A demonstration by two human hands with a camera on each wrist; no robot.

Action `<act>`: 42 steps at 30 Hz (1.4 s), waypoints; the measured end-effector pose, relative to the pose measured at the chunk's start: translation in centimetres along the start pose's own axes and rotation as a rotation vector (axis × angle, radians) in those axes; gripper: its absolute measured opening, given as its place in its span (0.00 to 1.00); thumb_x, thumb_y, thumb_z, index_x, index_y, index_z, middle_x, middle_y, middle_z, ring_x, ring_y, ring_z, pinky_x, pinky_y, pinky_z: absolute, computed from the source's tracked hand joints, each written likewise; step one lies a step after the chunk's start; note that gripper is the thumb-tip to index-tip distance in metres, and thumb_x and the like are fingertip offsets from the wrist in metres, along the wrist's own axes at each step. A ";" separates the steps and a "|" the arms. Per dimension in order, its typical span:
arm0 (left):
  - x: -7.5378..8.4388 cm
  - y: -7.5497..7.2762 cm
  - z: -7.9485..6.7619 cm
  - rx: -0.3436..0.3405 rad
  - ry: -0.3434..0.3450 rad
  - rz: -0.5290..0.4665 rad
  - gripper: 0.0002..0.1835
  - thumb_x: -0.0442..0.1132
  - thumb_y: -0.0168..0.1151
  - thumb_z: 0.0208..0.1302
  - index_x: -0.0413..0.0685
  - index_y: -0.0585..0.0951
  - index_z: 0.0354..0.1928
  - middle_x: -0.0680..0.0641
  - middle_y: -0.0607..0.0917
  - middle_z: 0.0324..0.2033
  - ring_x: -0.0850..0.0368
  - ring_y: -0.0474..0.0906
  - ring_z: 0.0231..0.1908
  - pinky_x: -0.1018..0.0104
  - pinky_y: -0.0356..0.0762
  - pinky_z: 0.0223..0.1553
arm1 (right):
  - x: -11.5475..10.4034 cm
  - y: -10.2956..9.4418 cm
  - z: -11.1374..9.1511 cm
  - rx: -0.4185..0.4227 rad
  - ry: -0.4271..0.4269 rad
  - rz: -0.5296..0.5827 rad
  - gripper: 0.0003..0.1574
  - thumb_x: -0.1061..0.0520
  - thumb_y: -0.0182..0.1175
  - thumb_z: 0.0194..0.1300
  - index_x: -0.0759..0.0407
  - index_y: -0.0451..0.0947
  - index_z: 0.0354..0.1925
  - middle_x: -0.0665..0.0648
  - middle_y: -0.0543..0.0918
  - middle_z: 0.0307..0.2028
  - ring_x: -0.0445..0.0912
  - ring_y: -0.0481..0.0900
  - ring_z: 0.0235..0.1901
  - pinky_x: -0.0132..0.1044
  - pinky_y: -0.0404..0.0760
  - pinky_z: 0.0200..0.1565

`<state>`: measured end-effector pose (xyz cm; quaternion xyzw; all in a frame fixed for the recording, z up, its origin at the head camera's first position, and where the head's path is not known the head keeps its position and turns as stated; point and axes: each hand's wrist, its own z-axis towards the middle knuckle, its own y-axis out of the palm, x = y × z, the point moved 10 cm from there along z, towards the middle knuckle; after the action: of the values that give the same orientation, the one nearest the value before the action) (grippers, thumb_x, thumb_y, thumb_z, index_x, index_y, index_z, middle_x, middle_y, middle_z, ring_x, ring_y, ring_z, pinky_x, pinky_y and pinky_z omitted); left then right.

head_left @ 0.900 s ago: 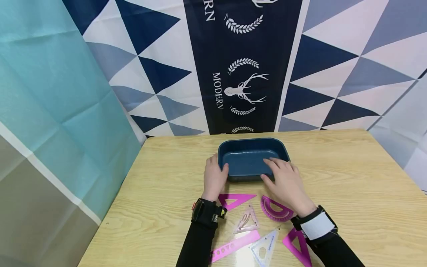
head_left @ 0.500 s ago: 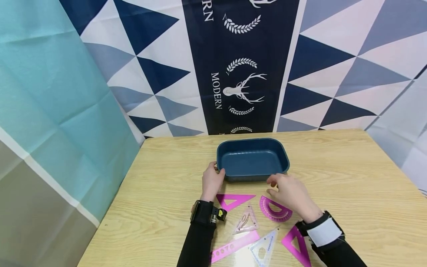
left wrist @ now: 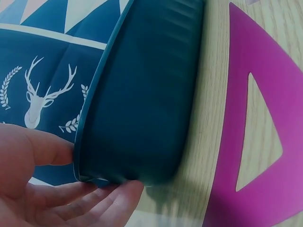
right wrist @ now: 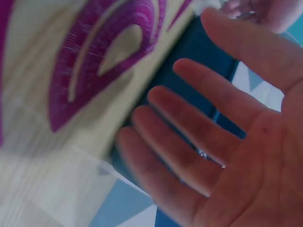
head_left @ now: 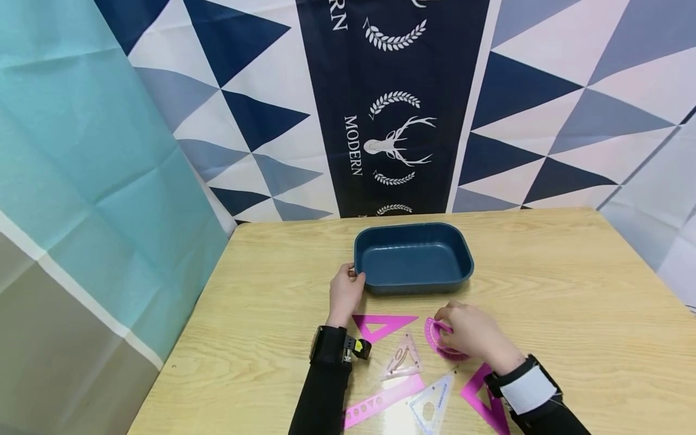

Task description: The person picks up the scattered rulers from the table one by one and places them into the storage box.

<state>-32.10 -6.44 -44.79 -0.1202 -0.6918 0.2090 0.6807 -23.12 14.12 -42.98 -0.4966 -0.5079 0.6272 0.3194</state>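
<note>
- The protractor [head_left: 431,338], a magenta half-disc with printed graduations, a curved slot and a half-moon cutout, lies flat on the wooden table [head_left: 261,338], in front of the tray's right half.
- The tray [head_left: 414,263], dark blue, rectangular with rounded corners, stands upright toward the table's far edge.
- The left hand [head_left: 345,296] holds the tray's near left corner, thumb at the rim and fingers against the outer wall.
- The right hand [head_left: 473,329] is above the protractor, hiding part of it. In the right wrist view its fingers are lightly bent, spread apart and hold nothing; a gap separates them from the protractor.
- Nearby lie a magenta triangle [head_left: 394,323] just in front of the tray, a clear pinkish triangle [head_left: 401,371], a pink ruler [head_left: 399,391], a clear triangle with blue print [head_left: 439,393] and a second magenta triangle [head_left: 472,389] beside the right wrist.
- Compared with half a second earlier, the right hand has moved from the tray's near right rim down over the protractor, then fully visible. The left hand remains at its corner; tray and protractor lie unmoved.
</note>
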 end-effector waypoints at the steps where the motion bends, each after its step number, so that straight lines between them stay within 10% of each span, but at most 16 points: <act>1: 0.0 0.0 0.0 -0.002 -0.003 -0.006 0.20 0.39 0.54 0.63 0.39 0.72 0.56 0.41 0.80 0.41 0.58 0.74 0.26 0.72 0.69 0.23 | 0.1 0.4 -0.1 -0.013 0.002 -0.008 0.26 0.53 0.72 0.39 0.60 0.80 0.40 0.56 0.79 0.35 0.49 0.77 0.32 0.44 0.77 0.32; 7: 0.1 0.1 0.0 -0.018 0.004 -0.009 0.20 0.39 0.55 0.63 0.38 0.72 0.56 0.40 0.80 0.41 0.59 0.73 0.23 0.72 0.68 0.22 | 0.6 1.5 -0.6 -0.014 0.029 -0.057 0.36 0.52 0.75 0.31 0.64 0.76 0.41 0.58 0.74 0.35 0.51 0.73 0.32 0.45 0.77 0.32; 42: -0.4 0.1 0.2 -0.020 0.017 0.010 0.20 0.41 0.55 0.63 0.39 0.74 0.54 0.41 0.81 0.43 0.52 0.78 0.40 0.66 0.76 0.35 | -1.6 2.4 -0.5 -0.068 0.013 -0.023 0.19 0.64 0.65 0.27 0.65 0.73 0.25 0.57 0.70 0.21 0.47 0.68 0.21 0.39 0.72 0.23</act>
<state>-32.31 -6.62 -45.21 -0.1319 -0.6875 0.2045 0.6841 -21.95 12.14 -44.78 -0.5056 -0.5325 0.6025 0.3128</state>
